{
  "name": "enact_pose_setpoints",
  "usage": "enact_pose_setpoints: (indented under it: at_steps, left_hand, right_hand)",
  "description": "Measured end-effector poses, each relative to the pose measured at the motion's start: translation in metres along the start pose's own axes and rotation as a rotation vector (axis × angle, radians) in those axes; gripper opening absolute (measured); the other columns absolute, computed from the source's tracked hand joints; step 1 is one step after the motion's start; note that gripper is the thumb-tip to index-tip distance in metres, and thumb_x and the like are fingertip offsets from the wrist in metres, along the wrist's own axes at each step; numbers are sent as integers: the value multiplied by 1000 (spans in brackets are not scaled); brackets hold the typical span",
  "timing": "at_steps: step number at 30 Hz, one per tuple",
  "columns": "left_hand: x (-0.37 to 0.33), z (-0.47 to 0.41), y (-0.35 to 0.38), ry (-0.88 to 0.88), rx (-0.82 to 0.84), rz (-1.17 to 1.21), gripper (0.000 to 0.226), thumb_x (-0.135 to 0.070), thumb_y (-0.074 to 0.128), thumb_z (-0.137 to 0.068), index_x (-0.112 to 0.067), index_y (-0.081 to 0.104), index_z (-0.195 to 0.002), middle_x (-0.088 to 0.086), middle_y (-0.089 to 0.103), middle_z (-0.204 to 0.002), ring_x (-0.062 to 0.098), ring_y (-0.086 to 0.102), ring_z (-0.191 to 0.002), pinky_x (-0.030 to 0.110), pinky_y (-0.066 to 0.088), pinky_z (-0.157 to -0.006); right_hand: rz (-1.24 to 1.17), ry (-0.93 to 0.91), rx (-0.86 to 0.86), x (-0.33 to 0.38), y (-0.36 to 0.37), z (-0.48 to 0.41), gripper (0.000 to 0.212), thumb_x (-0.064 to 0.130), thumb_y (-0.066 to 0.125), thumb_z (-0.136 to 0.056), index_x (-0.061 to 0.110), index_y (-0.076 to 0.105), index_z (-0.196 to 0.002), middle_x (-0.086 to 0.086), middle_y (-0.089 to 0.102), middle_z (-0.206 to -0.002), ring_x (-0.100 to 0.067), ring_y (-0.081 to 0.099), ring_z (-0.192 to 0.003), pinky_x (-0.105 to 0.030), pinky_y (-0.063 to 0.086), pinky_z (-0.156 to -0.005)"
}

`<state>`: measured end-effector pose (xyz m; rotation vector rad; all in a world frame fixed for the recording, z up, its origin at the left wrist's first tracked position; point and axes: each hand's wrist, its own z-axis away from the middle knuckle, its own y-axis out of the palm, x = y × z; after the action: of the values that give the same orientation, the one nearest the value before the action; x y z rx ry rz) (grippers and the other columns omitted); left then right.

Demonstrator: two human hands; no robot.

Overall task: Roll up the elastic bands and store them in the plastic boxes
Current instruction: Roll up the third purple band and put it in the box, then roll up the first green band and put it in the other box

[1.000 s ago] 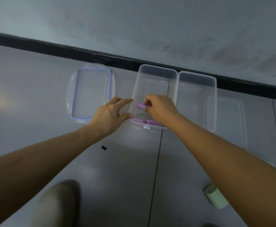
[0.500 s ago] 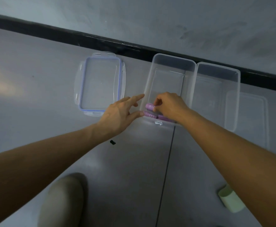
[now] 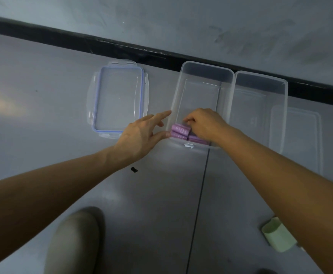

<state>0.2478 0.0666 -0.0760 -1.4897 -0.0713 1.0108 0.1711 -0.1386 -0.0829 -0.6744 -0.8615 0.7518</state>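
Purple rolled bands (image 3: 180,131) lie stacked at the near end of the left plastic box (image 3: 206,68). My right hand (image 3: 205,123) curls its fingers over the top roll. My left hand (image 3: 142,133), fingers straight and spread, braces the box's outer wall with thumb and forefinger. Risk, as I judge it: a roll let go loosely may spring open, or a push may skid the light box against the second box (image 3: 260,80) beside it. Hidden: how the right fingertips meet the roll, the count of rolls, and part of the pale green roll (image 3: 278,238) behind my forearm
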Motion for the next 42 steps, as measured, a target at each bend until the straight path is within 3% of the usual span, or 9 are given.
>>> enact_pose_setpoints:
  at_steps: [5, 11, 18, 21, 25, 31, 36, 42]
  left_hand:
    - [7, 1, -5, -17, 0, 9, 64, -58, 53, -89, -37, 34, -146, -6, 60, -119, 11, 56, -78, 35, 52, -81]
    - [27, 10, -3, -62, -37, -10, 52, -54, 50, -92, -37, 42, -141, -10, 61, -113, 11, 54, -77, 33, 48, -80]
    - [44, 19, -5, -77, -55, -44, 42, -45, 53, -94, -32, 50, -134, -8, 63, -110, 18, 63, -86, 34, 49, -80]
    - [41, 19, -5, -62, -49, -47, 40, -43, 54, -95, -30, 53, -133, -7, 63, -109, 19, 62, -84, 35, 50, -79]
    - [38, 19, -4, -45, -48, -65, 38, -42, 54, -95, -27, 55, -130, -4, 63, -108, 20, 62, -83, 34, 51, -77]
    - [5, 8, -18, -20, -214, -18, 28, -41, 52, -96, -27, 57, -120, -10, 60, -100, 11, 58, -72, 33, 50, -72]
    - [-74, -12, -37, 187, -243, 55, 44, -54, 44, -97, -24, 50, -129, -5, 57, -115, 9, 55, -92, 29, 50, -77]
    - [-186, 3, -1, 513, 28, -56, 46, -50, 39, -99, -24, 46, -136, 1, 56, -126, 18, 53, -110, 35, 46, -92]
  right_hand:
    - [-20, 6, -33, 2, -1, 0, 31, 17, 48, -102, 19, 64, -128, -3, 63, -132, -24, 60, -115, -36, 44, -99]
    - [-52, 26, 23, 1, 5, -1, 23, 22, 67, -91, 25, 70, -114, 1, 70, -114, -18, 63, -98, -33, 50, -87]
    - [-126, 27, 1, -2, 8, 2, 17, 24, 69, -89, 28, 70, -105, 6, 70, -105, -13, 63, -89, -29, 49, -79]
    - [-100, 5, -6, 0, 5, 4, 21, 25, 62, -95, 24, 71, -114, 3, 71, -112, -15, 63, -94, -32, 49, -86]
    - [-96, -3, -60, 0, -5, 11, 30, 13, 48, -101, 19, 67, -124, -3, 66, -127, -20, 61, -112, -33, 45, -98]
    - [-286, 17, -277, -16, -41, 47, 30, 15, 45, -102, 23, 69, -119, 1, 69, -117, -14, 65, -100, -39, 53, -96]
    - [-298, 29, -443, -59, -73, 124, 30, 32, 49, -102, 35, 63, -128, 9, 65, -128, -11, 62, -113, -32, 47, -102]
    - [-167, 212, -457, -137, -72, 243, 37, 41, 51, -100, 37, 56, -137, 6, 58, -139, -18, 54, -126, -25, 37, -104]
